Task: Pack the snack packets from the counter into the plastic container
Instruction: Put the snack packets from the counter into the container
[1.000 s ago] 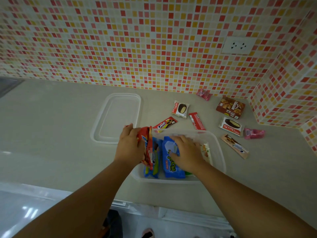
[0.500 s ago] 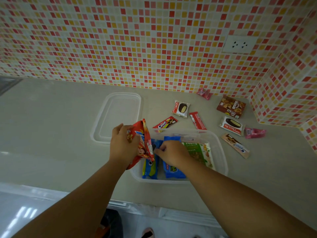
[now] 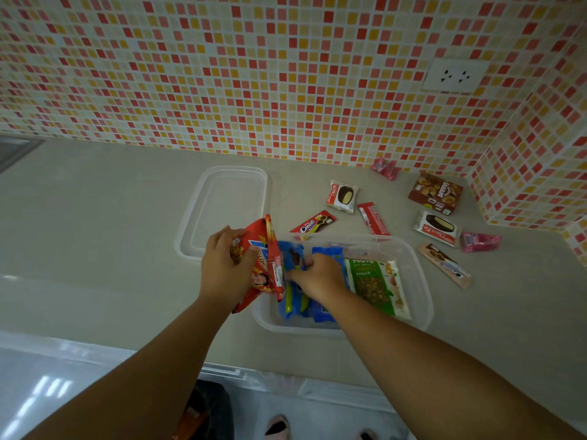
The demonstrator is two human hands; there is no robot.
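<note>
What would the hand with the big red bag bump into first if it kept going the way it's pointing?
Probably the clear lid. The left hand, holding the red snack bag, points up and away toward the wall, and the lid lies on the counter just beyond its fingertips. Its height above the counter is hard to judge, so it might pass over.

The packet point(image 3: 263, 265) gripped in the left hand point(image 3: 227, 271) is red with yellow and blue print. Just right of it, the packet point(image 3: 293, 281) under the right hand's point(image 3: 317, 277) fingertips is blue with a yellow-green stripe. Further right lies a green nut snack pack point(image 3: 374, 281) with white lettering. The container point(image 3: 419, 300) is clear. Beyond the grip, the wall point(image 3: 254, 74) is a mosaic of red, orange, yellow and cream tiles.
</note>
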